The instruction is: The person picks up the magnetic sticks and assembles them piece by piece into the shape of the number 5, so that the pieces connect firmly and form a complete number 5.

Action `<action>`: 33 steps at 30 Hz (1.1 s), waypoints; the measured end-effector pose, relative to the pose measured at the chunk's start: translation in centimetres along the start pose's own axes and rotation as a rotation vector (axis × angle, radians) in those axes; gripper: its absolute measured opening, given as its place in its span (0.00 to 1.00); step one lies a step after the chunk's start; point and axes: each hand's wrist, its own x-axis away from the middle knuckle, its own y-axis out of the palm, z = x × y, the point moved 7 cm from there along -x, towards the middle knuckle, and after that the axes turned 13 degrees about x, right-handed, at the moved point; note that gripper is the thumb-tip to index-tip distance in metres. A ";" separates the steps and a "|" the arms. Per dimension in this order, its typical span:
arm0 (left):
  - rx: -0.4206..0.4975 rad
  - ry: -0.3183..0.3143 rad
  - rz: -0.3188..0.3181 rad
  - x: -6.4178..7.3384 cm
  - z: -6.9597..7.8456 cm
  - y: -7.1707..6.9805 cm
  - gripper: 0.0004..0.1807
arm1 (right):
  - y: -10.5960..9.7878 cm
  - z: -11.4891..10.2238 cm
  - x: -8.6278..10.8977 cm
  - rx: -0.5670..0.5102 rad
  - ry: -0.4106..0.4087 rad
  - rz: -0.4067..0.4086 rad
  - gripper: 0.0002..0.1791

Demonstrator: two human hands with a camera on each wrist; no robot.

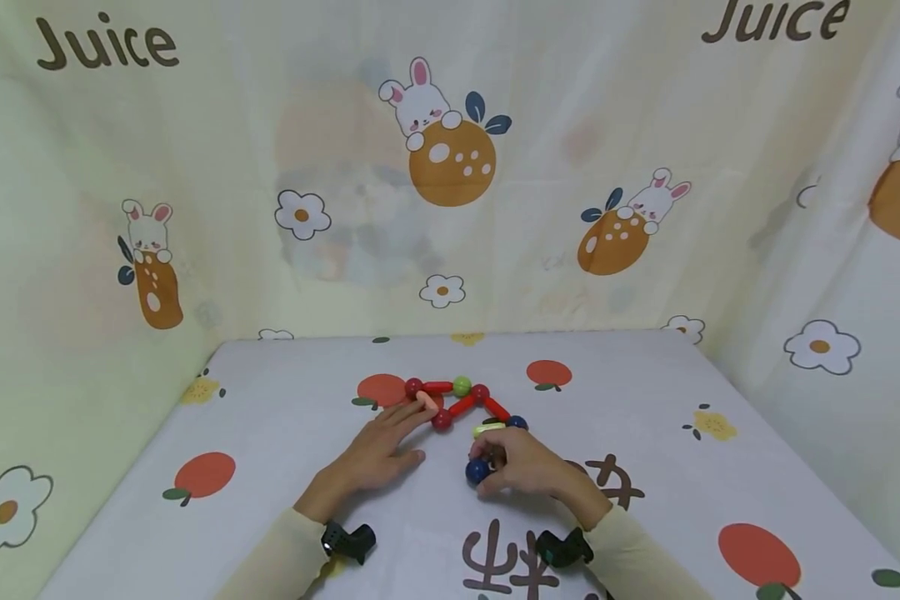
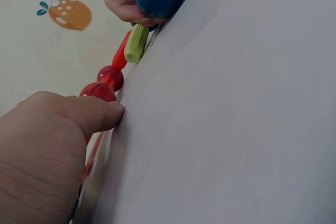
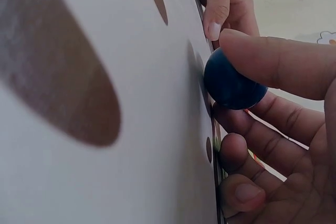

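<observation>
My right hand (image 1: pixel 527 463) pinches a glossy blue ball (image 1: pixel 477 472) between thumb and fingers, close over the tabletop. Just beyond those fingers lies a yellow-green rod (image 1: pixel 487 430); the right wrist view mostly hides it. A second blue ball (image 1: pixel 517 422) ends a chain of red rods (image 1: pixel 461 407) and red balls (image 1: pixel 480 392), which also includes a lime green ball (image 1: pixel 462 386). With fingers extended, my left hand (image 1: pixel 378 452) rests at the chain's left side, fingertips at a pale pink rod (image 1: pixel 426 401) and near the closest red ball (image 2: pixel 98 92).
A white cloth (image 1: pixel 270 467) printed with fruit and dark lettering covers the table. Behind it hangs a cream curtain (image 1: pixel 345 150) with bunnies and flowers. Dark bands with small devices (image 1: pixel 348 542) sit on both wrists.
</observation>
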 end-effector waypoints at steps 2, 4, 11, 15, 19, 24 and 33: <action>-0.008 -0.001 -0.001 0.0 -0.1 0.0 0.39 | 0.1 -0.1 0.0 -0.004 -0.011 0.002 0.20; -0.006 -0.002 -0.003 0.1 -0.1 0.0 0.39 | 0.1 -0.1 0.0 -0.006 -0.020 0.003 0.21; 0.003 -0.015 -0.022 0.3 0.1 -0.1 0.38 | 0.4 -0.2 0.1 -0.004 -0.015 -0.003 0.22; 0.004 -0.015 -0.018 0.3 0.1 -0.1 0.38 | 0.3 -0.2 0.1 -0.005 -0.014 -0.008 0.21; 0.001 -0.004 -0.013 0.3 0.1 -0.1 0.38 | 0.0 -0.3 0.1 -0.006 -0.020 -0.012 0.21; -0.002 -0.004 -0.016 0.2 0.0 0.0 0.39 | -0.1 -0.5 0.2 0.002 -0.028 -0.018 0.21; -0.016 -0.008 -0.010 0.0 -0.1 0.0 0.40 | -0.4 -0.8 0.4 -0.009 -0.017 -0.039 0.21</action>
